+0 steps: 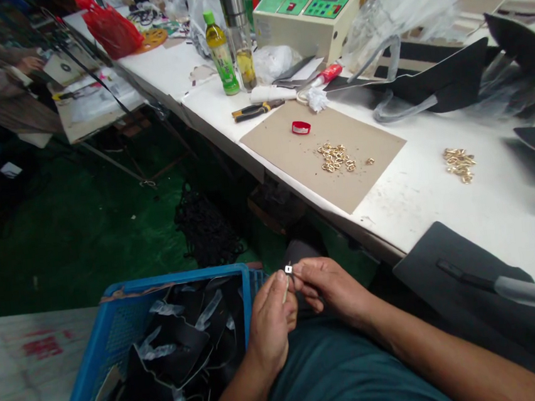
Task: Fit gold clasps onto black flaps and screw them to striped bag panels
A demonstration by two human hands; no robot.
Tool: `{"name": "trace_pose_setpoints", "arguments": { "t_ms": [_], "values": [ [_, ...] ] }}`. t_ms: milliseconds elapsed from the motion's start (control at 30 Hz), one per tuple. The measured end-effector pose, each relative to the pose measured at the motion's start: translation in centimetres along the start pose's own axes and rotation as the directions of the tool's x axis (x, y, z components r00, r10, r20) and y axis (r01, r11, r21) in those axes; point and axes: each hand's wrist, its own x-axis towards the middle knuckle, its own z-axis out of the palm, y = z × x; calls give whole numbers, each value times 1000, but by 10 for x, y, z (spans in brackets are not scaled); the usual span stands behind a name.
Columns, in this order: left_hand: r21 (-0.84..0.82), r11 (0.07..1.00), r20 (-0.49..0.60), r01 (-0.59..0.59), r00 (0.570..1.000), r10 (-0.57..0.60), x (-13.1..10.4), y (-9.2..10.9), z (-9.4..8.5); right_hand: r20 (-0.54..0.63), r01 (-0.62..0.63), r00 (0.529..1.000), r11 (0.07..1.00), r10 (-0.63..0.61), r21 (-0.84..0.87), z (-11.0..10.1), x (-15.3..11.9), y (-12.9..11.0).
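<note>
Both hands meet over my lap, low in the middle of the head view. Between the fingertips is a small metal piece point(288, 269), whitish with a dark centre. My left hand point(273, 316) is closed, thumb on top, pinching the piece from the left side along with a thin pale strip. From the right, my right hand point(325, 283) pinches the same piece between thumb and forefinger. Beyond them, gold-coloured metal rings point(336, 158) lie in a pile on a brown board point(285, 145). A second gold pile point(459, 164) is on the white table point(396, 213).
A blue crate point(86, 356) of black pieces stands at left. Pliers point(257, 110), a red ring point(301, 127), a green-capped bottle point(221, 57) and a machine point(307, 20) are on the table. Black panels point(455, 283) lie at right; a person point(0, 81) sits far left.
</note>
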Motion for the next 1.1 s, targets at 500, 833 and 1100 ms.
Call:
{"name": "trace_pose_setpoints", "arguments": {
  "t_ms": [500,833,1100],
  "values": [
    [-325,938,47,125,992,-116,-15,11,-5,-257,12,966,998,4,61,-10,26,-4],
    [-185,983,58,21,998,-11,-8,8,-6,-7,-10,1000,1000,10,-7,2,13,3],
    [-91,996,30,-19,999,22,-6,0,-4,-120,-103,987,992,111,74,19,5,2]
  ]
}}
